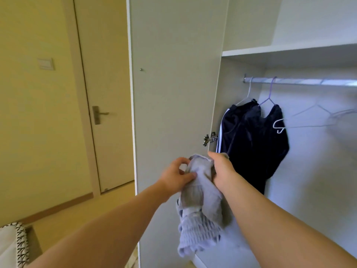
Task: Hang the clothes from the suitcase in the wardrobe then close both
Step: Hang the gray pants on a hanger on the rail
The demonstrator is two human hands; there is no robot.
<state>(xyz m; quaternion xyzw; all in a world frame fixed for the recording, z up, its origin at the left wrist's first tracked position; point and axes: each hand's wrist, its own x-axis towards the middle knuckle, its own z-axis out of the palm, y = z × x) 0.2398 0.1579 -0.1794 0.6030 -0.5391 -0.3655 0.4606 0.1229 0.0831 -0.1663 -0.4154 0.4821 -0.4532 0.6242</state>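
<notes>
A pale grey-lilac garment hangs bunched between my hands in front of the open wardrobe. My left hand grips its upper left part with curled fingers. My right hand grips its upper right part. Inside the wardrobe, two dark navy garments hang on hangers from the metal rail, at its left end. An empty white hanger hangs further right on the rail. The suitcase is out of view.
The wardrobe's left door stands open, with a hinge near my right hand. A shelf runs above the rail. A room door with a metal handle is on the left wall. A patterned cloth lies at bottom left.
</notes>
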